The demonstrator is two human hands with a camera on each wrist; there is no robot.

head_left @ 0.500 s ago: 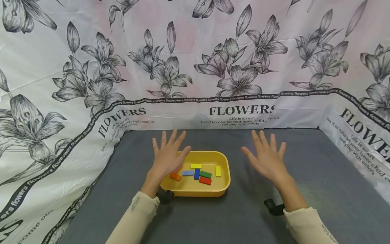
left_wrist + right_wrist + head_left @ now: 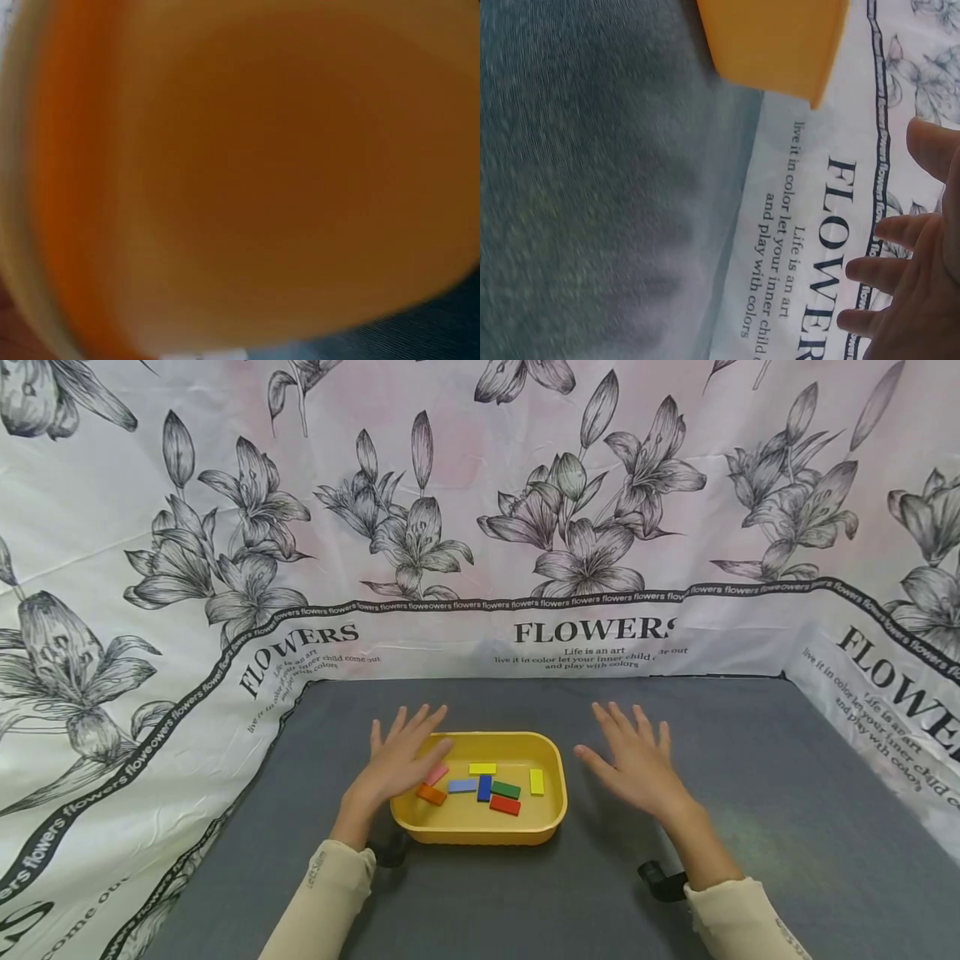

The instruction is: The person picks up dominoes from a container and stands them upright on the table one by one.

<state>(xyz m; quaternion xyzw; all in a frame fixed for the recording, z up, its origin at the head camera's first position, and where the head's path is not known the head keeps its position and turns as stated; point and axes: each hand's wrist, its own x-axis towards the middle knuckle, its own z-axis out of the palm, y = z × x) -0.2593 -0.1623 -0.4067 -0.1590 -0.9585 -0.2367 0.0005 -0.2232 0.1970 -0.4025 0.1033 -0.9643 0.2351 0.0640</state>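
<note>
A yellow plastic tray (image 2: 480, 836) sits on the dark grey table. Inside lie small flat blocks: a red block (image 2: 505, 806), a green block (image 2: 506, 790), a dark blue block (image 2: 484, 788), a light blue block (image 2: 462, 786), an orange block (image 2: 431, 794), a pink block (image 2: 437, 774) and two yellow ones. My left hand (image 2: 397, 760), fingers spread, hovers over the tray's left end and hides part of its rim. To the right of the tray, my right hand (image 2: 640, 767) is held up with fingers spread, holding nothing. The tray's wall, blurred, fills the left wrist view.
A white cloth (image 2: 592, 643) with printed flowers and lettering hangs behind the table (image 2: 570, 902) and along both sides. A black wrist strap piece (image 2: 663, 881) shows under the right wrist, another (image 2: 390, 850) under the left.
Both hands have come down toward the table and shifted left. More of the pink block now shows beside my left hand. The tray and blocks have stayed put.
</note>
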